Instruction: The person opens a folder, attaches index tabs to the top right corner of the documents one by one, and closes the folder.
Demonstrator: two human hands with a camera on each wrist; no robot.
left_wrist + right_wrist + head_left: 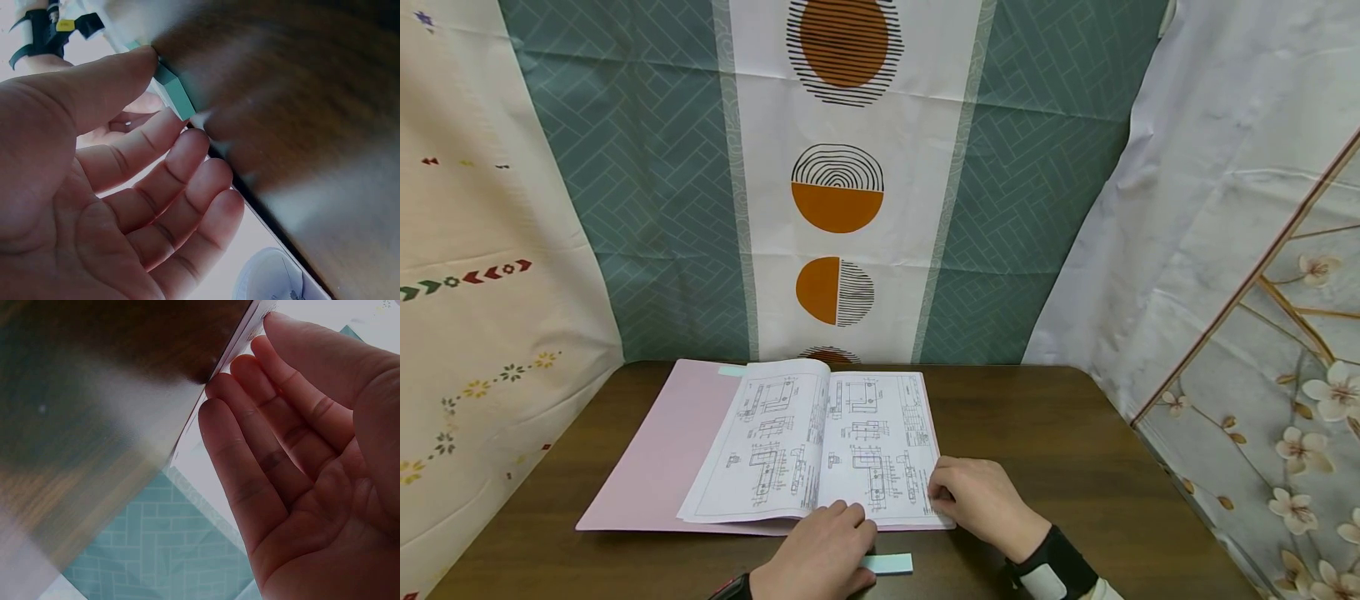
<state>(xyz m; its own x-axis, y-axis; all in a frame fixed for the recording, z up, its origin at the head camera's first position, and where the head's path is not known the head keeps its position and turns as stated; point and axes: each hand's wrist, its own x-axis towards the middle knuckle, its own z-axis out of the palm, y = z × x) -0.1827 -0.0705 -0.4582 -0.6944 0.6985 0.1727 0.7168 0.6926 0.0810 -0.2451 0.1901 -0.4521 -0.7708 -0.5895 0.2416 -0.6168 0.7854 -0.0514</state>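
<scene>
Curtained-off workspace, brown wooden tabletop (1015,425), patterned cloth hangings (850,125) on three sides

A dark brown surface (1022,442) with visible wood grain carried an opened pink folder (658,467), which lay left of the middle with white pages (880,417) of technical drawings spread across it. Just in front of the folder, low over or on the wood, was a pale green block (891,564), partly covered by the left hand (822,546).
</scene>
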